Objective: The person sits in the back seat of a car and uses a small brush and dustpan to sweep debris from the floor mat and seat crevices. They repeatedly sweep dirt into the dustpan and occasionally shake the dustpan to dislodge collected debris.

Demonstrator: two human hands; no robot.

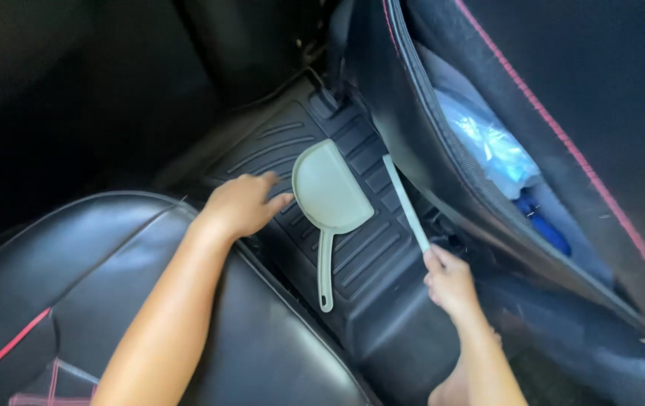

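Observation:
A pale green dustpan lies flat on the black ribbed car floor mat, its handle pointing toward me. My left hand rests on the mat with fingers apart, fingertips just beside the pan's left edge and holding nothing. My right hand grips the near end of a thin pale stick-like handle, which slants up along the right side of the mat, next to the seat back. What is at its far end is hidden.
A black leather seat with red stitching fills the lower left. On the right a seat-back pocket with red piping holds a clear plastic bag and a blue item. The area beyond the mat is dark.

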